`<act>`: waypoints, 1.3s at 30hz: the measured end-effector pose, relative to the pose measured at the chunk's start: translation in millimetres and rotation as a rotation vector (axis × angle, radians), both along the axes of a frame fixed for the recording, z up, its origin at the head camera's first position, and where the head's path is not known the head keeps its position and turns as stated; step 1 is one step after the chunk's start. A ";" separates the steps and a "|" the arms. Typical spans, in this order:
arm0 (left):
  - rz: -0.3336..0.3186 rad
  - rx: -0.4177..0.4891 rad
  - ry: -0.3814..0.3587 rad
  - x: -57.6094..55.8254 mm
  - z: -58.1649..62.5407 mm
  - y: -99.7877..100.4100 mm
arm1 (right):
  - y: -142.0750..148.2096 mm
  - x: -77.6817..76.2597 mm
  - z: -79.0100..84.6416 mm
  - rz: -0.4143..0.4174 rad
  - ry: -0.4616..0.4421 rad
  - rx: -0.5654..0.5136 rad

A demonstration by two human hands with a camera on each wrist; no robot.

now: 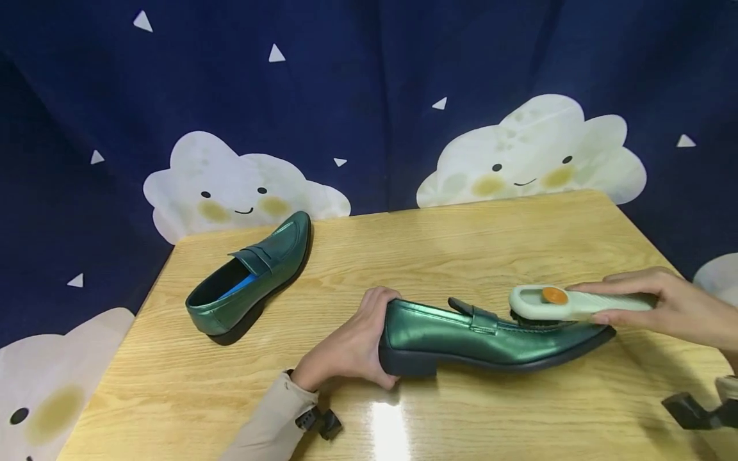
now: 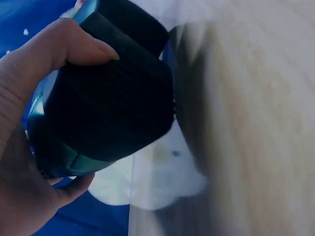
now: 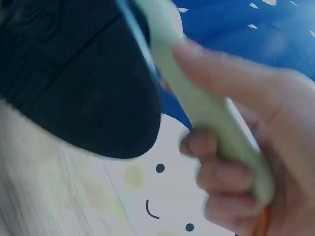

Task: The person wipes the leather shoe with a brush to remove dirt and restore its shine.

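A green loafer [image 1: 438,333] with a black sole is held on its side-on axis, toe to the right, close over the table. My left hand [image 1: 360,339] grips its heel; in the left wrist view the thumb [image 2: 88,49] presses on the black heel block [image 2: 113,98]. In my right hand [image 1: 674,304] is a pale green shoe brush [image 1: 536,304] with an orange button, its dark bristles on the loafer's upper near the toe. The right wrist view shows fingers wrapped round the brush handle [image 3: 211,108], beside the black sole [image 3: 98,93].
A second green loafer [image 1: 259,275] with a blue patch inside stands at the back left of the wooden table [image 1: 369,256]. Behind the table hangs a dark blue curtain [image 1: 369,96] with white clouds and triangles.
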State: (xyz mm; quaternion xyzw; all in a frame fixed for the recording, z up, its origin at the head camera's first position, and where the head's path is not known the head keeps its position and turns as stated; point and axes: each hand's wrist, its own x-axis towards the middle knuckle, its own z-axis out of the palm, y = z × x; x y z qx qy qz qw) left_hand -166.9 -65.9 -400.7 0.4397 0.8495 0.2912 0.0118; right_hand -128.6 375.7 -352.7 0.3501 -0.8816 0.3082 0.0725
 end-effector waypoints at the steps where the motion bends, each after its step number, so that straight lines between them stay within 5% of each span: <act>1: 0.005 -0.001 0.003 -0.7 1.0 -2.0 | -2.9 0.1 0.5 -0.053 0.040 0.028; 5: 0.010 -0.023 -0.003 -3.8 4.9 -9.5 | -10.4 3.6 3.1 -0.118 0.083 0.004; 8: 0.018 -0.044 -0.015 -5.9 7.0 -14.5 | -15.0 5.7 3.7 0.067 -0.026 -0.155; 12: 0.024 -0.055 -0.030 -8.4 7.6 -17.0 | -24.8 7.5 4.9 0.163 -0.080 -0.133; 15: 0.015 -0.065 -0.038 -9.9 6.4 -15.5 | -29.5 10.4 7.3 0.064 -0.049 -0.041; 22: 0.023 -0.075 -0.056 -10.5 5.9 -14.2 | -34.5 16.9 9.4 -0.041 0.043 -0.010; 27: 0.032 -0.078 -0.059 -8.6 6.9 -15.2 | -38.7 22.7 14.0 -0.215 0.118 0.047; 33: 0.020 -0.072 -0.041 -6.1 5.1 -15.5 | -30.0 31.9 10.4 -0.100 0.084 -0.062; 39: 0.016 -0.073 -0.012 -0.4 2.2 -19.8 | -35.3 41.4 2.6 -0.211 0.145 -0.004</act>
